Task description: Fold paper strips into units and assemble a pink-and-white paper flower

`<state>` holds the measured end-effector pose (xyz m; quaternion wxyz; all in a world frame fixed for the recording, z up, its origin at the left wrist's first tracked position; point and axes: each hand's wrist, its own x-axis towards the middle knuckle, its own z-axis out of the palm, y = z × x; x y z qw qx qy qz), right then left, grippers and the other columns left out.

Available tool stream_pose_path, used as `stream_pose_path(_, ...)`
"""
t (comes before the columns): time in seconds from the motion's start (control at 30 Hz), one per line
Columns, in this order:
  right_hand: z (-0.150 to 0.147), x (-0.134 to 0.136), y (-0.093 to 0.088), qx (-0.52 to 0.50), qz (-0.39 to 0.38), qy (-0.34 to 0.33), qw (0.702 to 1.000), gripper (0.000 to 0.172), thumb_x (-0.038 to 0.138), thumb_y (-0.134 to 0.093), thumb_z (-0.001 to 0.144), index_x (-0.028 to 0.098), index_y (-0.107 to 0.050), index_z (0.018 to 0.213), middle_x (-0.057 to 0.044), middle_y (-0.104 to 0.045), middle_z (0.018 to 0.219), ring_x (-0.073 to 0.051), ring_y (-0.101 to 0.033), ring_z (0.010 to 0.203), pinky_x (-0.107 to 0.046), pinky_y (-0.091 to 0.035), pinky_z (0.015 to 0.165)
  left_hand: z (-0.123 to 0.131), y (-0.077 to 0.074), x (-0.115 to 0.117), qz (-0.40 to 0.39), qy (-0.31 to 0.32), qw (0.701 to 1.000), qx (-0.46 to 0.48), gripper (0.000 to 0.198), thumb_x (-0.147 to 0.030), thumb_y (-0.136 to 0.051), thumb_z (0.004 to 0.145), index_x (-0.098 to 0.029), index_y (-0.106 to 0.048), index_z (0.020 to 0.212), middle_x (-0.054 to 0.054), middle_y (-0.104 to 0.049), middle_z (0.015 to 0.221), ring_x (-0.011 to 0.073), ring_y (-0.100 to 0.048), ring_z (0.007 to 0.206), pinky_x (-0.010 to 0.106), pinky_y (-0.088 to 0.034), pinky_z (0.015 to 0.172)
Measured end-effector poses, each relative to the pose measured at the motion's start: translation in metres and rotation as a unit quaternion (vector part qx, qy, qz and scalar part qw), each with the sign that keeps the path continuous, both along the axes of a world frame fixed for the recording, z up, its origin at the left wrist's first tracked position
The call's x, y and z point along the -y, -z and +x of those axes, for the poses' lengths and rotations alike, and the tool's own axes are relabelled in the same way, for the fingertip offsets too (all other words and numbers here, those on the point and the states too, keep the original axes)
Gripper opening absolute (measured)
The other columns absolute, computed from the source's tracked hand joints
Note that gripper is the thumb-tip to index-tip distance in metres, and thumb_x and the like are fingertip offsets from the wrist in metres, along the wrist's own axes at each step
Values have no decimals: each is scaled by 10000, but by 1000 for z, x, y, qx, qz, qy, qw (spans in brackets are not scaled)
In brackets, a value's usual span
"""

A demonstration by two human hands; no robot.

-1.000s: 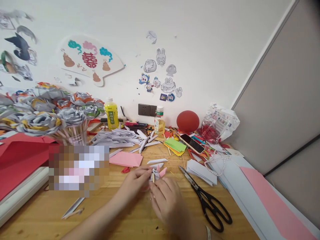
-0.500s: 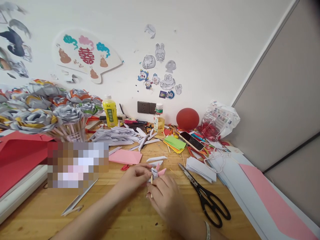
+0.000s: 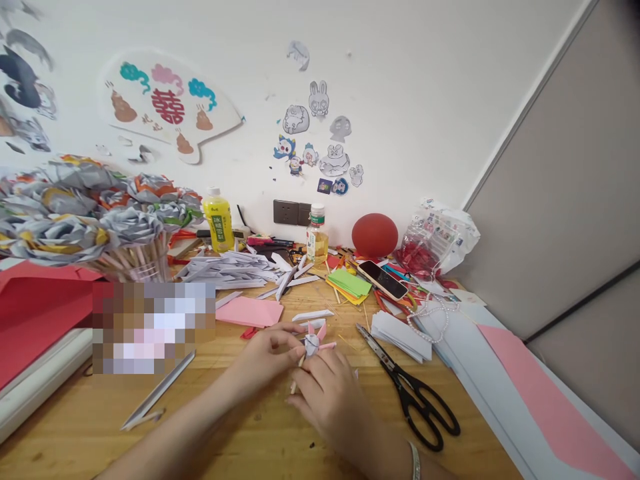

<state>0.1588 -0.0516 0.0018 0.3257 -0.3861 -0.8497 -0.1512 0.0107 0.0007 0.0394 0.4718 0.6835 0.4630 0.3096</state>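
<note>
Over the middle of the wooden table, both hands are closed on a small paper flower [image 3: 312, 343], white at its centre with pink pointed petals sticking out. A thin wooden stick [image 3: 294, 386] runs down from it as a stem. With thumb and fingers my left hand [image 3: 273, 352] pinches the flower's left side. From the right, my right hand [image 3: 330, 387] wraps round its base and the stick, hiding part of both. Just beyond the fingers lie folded white paper strips [image 3: 313, 315]. Black-handled scissors [image 3: 407, 387] rest to the right of my right hand.
Behind are pink sheets [image 3: 250, 311], a white strip pile [image 3: 227, 270], green paper slips [image 3: 350, 282], a phone [image 3: 383, 280], two bottles [image 3: 219, 223] and a red balloon [image 3: 375, 235]. White paper slips [image 3: 401, 335] lie right; many grey paper flowers [image 3: 65, 237] stand left.
The paper flower has turned in my fingers, so its pink petals point more upward and its white centre shows more. Both hands stay closed on it.
</note>
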Motion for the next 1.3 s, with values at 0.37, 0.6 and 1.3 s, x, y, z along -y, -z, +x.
stream_pose_path(0.37,-3,1,-1,36,95,11,995,147,221,-525,844,112,-593,915,-81,-591,746,-197,-519,694,-326,-390,592,-3,8,-3,-92,0,994,56,348,-510,-698,571,-164,-686,603,107,-630,1125,282,-601,980,354,-474,809)
stream_pose_path(0.6,-4,0,-1,32,127,20,991,94,192,-522,818,131,-591,837,-62,-585,713,-192,-514,690,-325,-372,605,-3,1,-1,-31,12,999,32,283,-471,-687,584,-189,-701,598,86,-633,1100,276,-572,1039,374,-413,926)
stream_pose_path(1.3,20,5,-16,-42,123,-40,991,247,328,-430,911,123,-565,940,-82,-640,781,-200,-554,741,-344,-414,680,0,13,-2,143,-16,968,-203,126,-195,-591,634,-214,-709,593,89,-646,1027,280,-559,1021,404,-423,873)
